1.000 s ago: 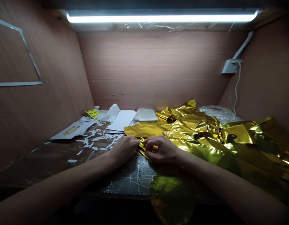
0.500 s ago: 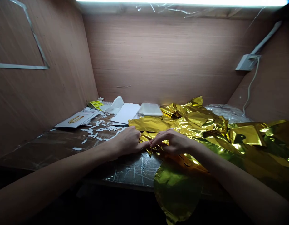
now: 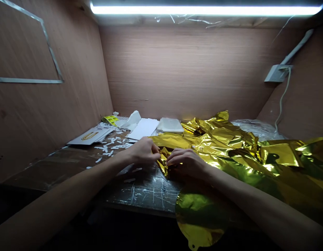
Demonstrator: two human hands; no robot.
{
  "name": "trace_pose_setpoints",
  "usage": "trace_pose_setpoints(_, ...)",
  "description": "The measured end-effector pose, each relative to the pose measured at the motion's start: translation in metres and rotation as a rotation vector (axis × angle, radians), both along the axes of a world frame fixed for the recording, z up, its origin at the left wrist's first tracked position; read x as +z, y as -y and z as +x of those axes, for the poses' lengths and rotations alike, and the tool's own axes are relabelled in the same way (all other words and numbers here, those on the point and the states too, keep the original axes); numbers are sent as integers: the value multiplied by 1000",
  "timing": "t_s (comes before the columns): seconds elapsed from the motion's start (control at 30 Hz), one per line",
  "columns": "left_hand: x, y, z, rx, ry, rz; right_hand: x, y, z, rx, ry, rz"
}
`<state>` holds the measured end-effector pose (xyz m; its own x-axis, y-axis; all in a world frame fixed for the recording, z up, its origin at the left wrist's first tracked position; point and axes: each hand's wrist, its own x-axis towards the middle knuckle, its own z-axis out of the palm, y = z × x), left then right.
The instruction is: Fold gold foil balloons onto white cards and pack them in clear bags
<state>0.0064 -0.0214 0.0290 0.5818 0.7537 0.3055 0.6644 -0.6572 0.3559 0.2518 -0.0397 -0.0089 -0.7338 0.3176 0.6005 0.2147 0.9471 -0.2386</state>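
Gold foil [image 3: 216,139] lies crumpled in a wide heap over the middle and right of the table. My left hand [image 3: 144,150] is closed on the left part of this foil, fingers curled. Just to its right, my right hand [image 3: 186,161] pinches the same foil with bent fingers. A small folded bit of foil [image 3: 163,167] shows between the two hands. Below my right forearm, a rounded foil piece [image 3: 199,219] with a small holed tab hangs over the front edge. My fingertips are partly hidden by the foil and the hands.
White cards [image 3: 143,129] and a clear plastic stack [image 3: 170,125] lie behind my hands. At the left are printed cards [image 3: 89,136], a yellow label sheet [image 3: 110,120] and white paper scraps [image 3: 114,140]. Clear plastic [image 3: 255,129] sits at the back right, below a wall socket [image 3: 278,73].
The view has tilted up slightly. My hands have moved a little apart, and the foil bit between them is lifted and more folded. My left hand is curled more tightly.
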Motion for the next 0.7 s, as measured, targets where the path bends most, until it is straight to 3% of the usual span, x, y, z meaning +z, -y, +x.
trace_pose_setpoints(0.13,14,-32,-29,349,-45,158,2,4,1,-48,-37,66)
trace_pose_setpoints(0.23,14,-58,-54,475,-216,87,4,6,1,-70,-69,128)
trace_pose_setpoints(0.4,2,-76,-75,450,-334,-56,5,12,0,-141,-80,220)
trace_pose_setpoints(0.7,11,-61,-65,343,-389,-27,11,20,0,-172,-215,258)
